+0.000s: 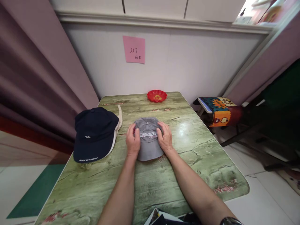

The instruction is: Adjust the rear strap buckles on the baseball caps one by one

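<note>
A grey baseball cap (150, 150) with white lettering on its front lies on the green table, its brim toward me. My left hand (133, 140) grips the cap's left side, thumb on the front and fingers round the edge. On the opposite side my right hand (165, 137) holds it the same way. Parts of both cap sides are hidden behind my fingers. To the left of my left hand rests a dark navy cap (96, 131) with a small white mark and white lettering along its brim.
The wood-patterned table (201, 162) stands against a white wall bearing a pink note (134, 50). A red scalloped dish (157, 96) sits at the far edge. Dark and white items (168, 218) lie at the near edge. A stool with a colourful cover (220, 111) stands right of the table.
</note>
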Motion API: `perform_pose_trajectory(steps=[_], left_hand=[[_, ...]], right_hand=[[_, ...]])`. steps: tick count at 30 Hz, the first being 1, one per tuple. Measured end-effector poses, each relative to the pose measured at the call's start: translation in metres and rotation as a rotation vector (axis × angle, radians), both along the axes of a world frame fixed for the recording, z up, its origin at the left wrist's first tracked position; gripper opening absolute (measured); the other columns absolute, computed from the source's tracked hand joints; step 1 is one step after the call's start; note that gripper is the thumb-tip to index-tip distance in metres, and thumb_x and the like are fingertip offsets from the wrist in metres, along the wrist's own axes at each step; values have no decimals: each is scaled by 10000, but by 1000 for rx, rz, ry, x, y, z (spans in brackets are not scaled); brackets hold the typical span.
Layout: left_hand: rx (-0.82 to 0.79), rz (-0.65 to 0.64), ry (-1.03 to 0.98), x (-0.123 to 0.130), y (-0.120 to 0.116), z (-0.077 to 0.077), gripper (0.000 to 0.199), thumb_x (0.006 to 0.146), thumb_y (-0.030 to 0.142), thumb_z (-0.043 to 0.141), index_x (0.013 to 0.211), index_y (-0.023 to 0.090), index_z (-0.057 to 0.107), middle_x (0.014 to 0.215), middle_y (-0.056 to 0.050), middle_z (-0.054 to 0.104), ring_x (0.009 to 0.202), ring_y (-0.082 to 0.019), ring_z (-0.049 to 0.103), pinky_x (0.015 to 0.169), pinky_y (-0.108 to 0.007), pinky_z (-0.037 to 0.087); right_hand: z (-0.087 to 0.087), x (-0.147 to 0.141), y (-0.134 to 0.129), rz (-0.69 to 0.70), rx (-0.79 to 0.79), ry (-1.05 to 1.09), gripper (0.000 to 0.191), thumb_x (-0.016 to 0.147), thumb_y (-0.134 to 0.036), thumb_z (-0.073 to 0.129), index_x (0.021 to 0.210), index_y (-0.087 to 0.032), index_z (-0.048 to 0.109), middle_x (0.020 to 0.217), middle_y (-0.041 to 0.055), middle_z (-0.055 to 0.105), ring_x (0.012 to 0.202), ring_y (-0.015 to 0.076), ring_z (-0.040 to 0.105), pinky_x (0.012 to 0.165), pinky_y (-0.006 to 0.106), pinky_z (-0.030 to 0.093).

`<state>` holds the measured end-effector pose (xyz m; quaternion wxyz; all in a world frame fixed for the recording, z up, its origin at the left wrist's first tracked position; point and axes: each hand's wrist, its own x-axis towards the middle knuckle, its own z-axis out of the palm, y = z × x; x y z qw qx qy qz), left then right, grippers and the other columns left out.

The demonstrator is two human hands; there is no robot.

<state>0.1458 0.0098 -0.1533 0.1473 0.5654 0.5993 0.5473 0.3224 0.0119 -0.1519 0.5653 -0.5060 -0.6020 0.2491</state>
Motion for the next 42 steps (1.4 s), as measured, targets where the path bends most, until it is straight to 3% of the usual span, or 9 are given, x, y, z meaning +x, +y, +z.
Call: perform_pose_trajectory(steps=[5, 9, 12, 16, 23, 31, 34, 37, 42], left_hand=[[-206, 212, -103, -17, -16, -3, 428, 840, 369, 571, 1209, 152, 593, 1137, -166, 652, 958, -279, 647, 951, -458, 474], [-233, 117, -55, -12, -43, -11, 450, 845, 392, 568, 1235, 166, 568, 1196, -177, 633, 1030, -307, 631, 966, -483, 467], [-167, 41, 56, 1, -60, -13, 432, 857, 382, 555, 1234, 171, 566, 1248, -186, 608, 1188, -338, 558, 1050, -514, 405], [-106, -73, 173, 13, -71, -13, 399, 881, 377, 516, 1208, 158, 582, 1267, -192, 599, 1251, -343, 519, 1093, -522, 368], [-120, -126, 177, 7, -66, -19, 409, 882, 409, 497, 1193, 165, 601, 1226, -173, 637, 1185, -321, 581, 1046, -485, 431], [-125, -116, 270, 3, -62, -22, 439, 886, 424, 454, 1131, 108, 633, 1191, -185, 661, 1169, -304, 591, 1050, -465, 440], [-123, -111, 274, 1, -62, -23, 417, 883, 412, 464, 1123, 119, 639, 1186, -172, 666, 1161, -295, 599, 1045, -458, 450], [-107, -108, 279, -1, -60, -25, 374, 873, 404, 479, 1080, 145, 653, 1181, -159, 671, 1153, -294, 606, 1042, -464, 455], [-81, -104, 318, 0, -57, -29, 327, 865, 387, 491, 1030, 166, 666, 1178, -151, 674, 1151, -298, 606, 1036, -478, 454]], right_hand=[[11, 19, -37, -171, -146, 257, 199, 856, -410, 623, 955, -240, 654, 861, 31, 686, 833, 190, 630, 826, 307, 499], [13, 26, -84, 65, -623, 341, 345, 876, -518, 593, 711, -215, 598, 476, -28, 567, 431, 137, 546, 425, 226, 426], [15, 17, -112, 237, -991, 572, 381, 875, -536, 607, 779, -168, 614, 582, 52, 682, 446, 152, 634, 362, 199, 437], [21, -7, -124, 270, -1001, 979, 245, 917, -383, 619, 886, -139, 609, 740, 84, 733, 564, 158, 711, 414, 184, 517], [39, -10, -87, -32, -908, 1243, 213, 900, -122, 616, 716, -177, 524, 463, -62, 543, 342, 50, 509, 301, 78, 365], [146, 61, 22, 32, -581, 1191, 188, 917, -169, 624, 750, -177, 539, 499, -72, 543, 390, 33, 507, 333, 74, 363], [166, 85, 46, 27, -494, 1185, 217, 938, -212, 610, 740, -182, 528, 503, -76, 536, 422, 40, 531, 368, 82, 413], [149, 110, 45, -45, -489, 1149, 222, 925, -228, 634, 735, -182, 529, 511, -71, 538, 430, 48, 539, 372, 93, 424], [74, 148, 7, -217, -625, 1136, 256, 957, -178, 562, 714, -192, 484, 460, -80, 485, 363, 47, 476, 344, 95, 406]])
